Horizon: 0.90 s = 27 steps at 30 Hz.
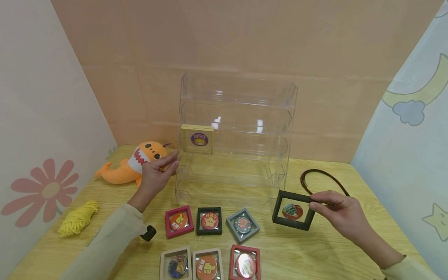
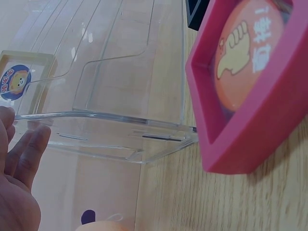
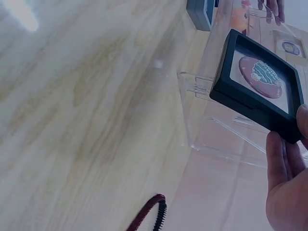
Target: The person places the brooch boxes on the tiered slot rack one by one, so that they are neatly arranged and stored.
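Pale wood-grained, your tabletop point(image 1: 315, 252) carries a tall clear rack point(image 1: 238, 130) with a cream frame point(image 1: 199, 140) standing at its left end. Your orange plush shark point(image 1: 134, 163) lies just left of the rack, and a dark red headband point(image 1: 316, 170) lies behind your right hand point(image 1: 339, 212). That hand pinches the right edge of a black frame point(image 1: 293, 210), raised tilted near the rack's lower right corner; the right wrist view shows your thumb and fingers on opposite faces of it. Your left hand point(image 1: 156, 173) is narrow on the rack's side panel, digits on both sides of the edge in the left wrist view. Yellow yarn point(image 1: 78, 219) shows only in the head view. Smaller frames lie in front: pink point(image 1: 179, 221), black, grey, two beige and red. You can read 真棒! on the pink one's thumbs-up badge, large in the left wrist view; the lettering on the held frame's tree badge is too small to read.
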Available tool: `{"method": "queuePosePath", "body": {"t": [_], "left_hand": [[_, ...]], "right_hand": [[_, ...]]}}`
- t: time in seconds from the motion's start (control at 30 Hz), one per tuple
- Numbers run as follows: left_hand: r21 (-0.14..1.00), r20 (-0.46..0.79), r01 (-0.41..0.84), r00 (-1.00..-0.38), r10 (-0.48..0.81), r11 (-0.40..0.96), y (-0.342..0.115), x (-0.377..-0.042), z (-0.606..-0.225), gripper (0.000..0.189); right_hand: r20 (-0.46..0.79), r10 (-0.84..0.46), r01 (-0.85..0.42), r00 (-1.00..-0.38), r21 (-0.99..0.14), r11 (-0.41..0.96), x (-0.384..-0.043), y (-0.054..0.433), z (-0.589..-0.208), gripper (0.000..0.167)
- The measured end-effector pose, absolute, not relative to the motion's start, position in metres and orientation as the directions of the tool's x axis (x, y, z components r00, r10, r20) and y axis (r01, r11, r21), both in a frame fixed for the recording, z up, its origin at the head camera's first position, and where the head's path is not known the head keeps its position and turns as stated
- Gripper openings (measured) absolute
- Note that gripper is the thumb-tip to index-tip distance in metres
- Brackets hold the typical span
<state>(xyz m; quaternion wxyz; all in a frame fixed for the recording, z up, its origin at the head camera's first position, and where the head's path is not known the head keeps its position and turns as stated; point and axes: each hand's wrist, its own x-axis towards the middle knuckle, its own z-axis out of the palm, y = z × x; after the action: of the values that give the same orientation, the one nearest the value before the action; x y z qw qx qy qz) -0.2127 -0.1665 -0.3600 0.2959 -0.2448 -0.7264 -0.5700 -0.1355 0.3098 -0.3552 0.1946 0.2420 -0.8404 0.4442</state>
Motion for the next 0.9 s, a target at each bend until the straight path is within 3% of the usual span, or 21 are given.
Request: {"method": "queuePosePath", "body": {"t": [0.67, 0.9], "left_hand": [[0.692, 0.693, 0.678, -0.72, 0.034, 0.249, -0.166, -0.209, -0.357, 0.03], [0.693, 0.692, 0.677, -0.721, 0.032, 0.25, -0.166, -0.21, -0.357, 0.029]], "right_hand": [[0.599, -0.268, -0.654, -0.754, -0.647, 0.393, -0.154, 0.299, -0.325, 0.023], [0.621, -0.283, -0.675, -0.731, -0.599, 0.431, -0.162, 0.297, -0.319, 0.027]]}}
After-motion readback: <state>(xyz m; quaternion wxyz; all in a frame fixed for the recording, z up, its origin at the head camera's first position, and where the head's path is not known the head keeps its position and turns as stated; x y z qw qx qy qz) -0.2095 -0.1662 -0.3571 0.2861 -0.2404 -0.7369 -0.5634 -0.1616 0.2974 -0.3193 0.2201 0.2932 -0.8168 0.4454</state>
